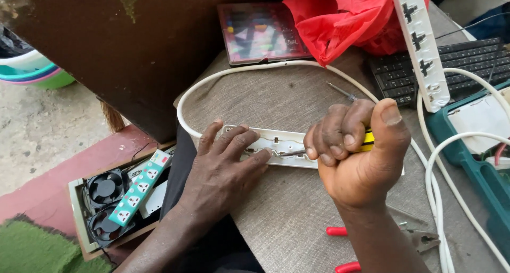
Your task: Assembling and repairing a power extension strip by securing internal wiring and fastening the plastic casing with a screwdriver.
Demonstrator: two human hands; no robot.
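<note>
Where the work lies: near the front edge of the grey woven-topped counter (287, 209), under both hands.
Red-handled pliers (419, 240): lying idle on the counter, nearest of all, just right of the right forearm.
Right hand (361, 156): closed in a tight fist around the yellow-and-black-handled screwdriver (366, 140), thumb upright, slim metal shaft pointing left into the strip.
Long white plastic power strip with its cover off (276, 143): flat on the counter, lying left to right, tip of the screwdriver touching its inner metal parts near the middle.
Left hand (226, 169): spread wide, palm down, fingers pressing the left end of the strip; holding nothing, only pinning.
Step in hand: by the look of it, work on a screw or contact inside the opened strip.
Next move calls for: steady downward pressure from the left hand, tip kept seated and square, no slip toward the pinning fingers.
Thick white cable (239, 71): looping from the strip's left end round behind it.
Second white power strip (422, 49): propped slantwise further back, over a black keyboard (467, 60).
Crumpled red plastic bag (340, 18): at the far edge.
</note>
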